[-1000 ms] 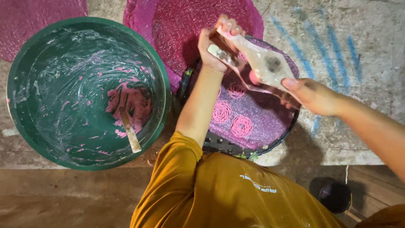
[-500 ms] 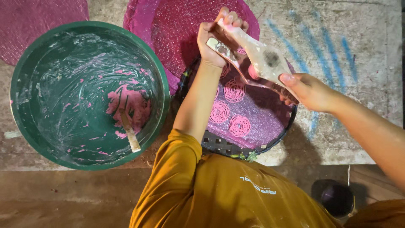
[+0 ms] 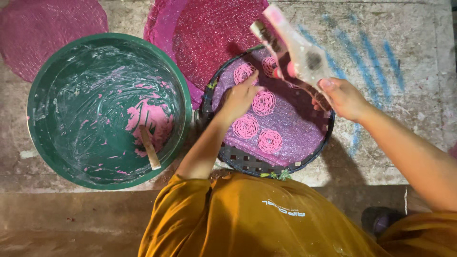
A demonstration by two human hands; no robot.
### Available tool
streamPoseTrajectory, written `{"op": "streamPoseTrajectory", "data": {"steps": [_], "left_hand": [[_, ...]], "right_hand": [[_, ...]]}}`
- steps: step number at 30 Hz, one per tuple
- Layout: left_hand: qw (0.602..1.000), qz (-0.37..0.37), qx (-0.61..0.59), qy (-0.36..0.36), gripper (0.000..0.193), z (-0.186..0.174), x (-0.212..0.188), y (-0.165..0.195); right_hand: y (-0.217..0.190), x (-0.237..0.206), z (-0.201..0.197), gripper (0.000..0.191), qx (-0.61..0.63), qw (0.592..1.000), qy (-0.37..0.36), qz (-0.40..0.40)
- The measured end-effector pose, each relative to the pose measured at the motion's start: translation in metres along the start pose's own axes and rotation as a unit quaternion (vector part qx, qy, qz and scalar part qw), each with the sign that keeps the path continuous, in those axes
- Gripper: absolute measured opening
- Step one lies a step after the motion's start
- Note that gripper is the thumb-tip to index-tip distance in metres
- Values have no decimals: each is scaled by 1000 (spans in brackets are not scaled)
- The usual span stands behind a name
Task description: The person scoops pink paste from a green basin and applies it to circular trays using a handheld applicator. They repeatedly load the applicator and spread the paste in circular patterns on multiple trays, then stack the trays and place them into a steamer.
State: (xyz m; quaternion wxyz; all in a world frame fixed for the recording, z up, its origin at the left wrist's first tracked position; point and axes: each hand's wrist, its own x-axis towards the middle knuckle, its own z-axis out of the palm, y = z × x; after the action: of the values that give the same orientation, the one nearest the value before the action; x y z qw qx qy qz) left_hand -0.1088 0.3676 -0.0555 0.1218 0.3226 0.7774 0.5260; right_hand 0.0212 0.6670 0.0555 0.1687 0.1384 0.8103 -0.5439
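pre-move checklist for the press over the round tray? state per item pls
1. Right hand grips the press tool: ok.
2. Press held above the woven tray, not resting on it: ok.
3. Left hand on the tray, beside the pink noodle spirals: ok.
4. Free space on the tray's purple mat for another spiral: ok.
5. Dough left inside the press: cannot tell.
6. Green basin holds pink dough and a wooden stick: ok.
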Motion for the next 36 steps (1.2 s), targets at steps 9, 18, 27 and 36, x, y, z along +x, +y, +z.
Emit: {"op": "streamPoseTrajectory", "data": {"steps": [9, 18, 27, 36], "left_hand": [[943, 132, 305, 14, 50, -5, -8, 34], [989, 97, 29, 110, 68, -12, 9, 46], [520, 66, -840, -141, 59, 46, 68, 93], [475, 31, -875, -85, 31, 53, 112, 68]], "right_hand": [[12, -35, -5, 86, 157, 985, 7, -76], [19, -84, -5, 85, 186, 979, -35, -81], [3, -94, -14, 70, 143, 968, -141, 150], [0, -60, -18, 90, -101, 987, -28, 118]]}}
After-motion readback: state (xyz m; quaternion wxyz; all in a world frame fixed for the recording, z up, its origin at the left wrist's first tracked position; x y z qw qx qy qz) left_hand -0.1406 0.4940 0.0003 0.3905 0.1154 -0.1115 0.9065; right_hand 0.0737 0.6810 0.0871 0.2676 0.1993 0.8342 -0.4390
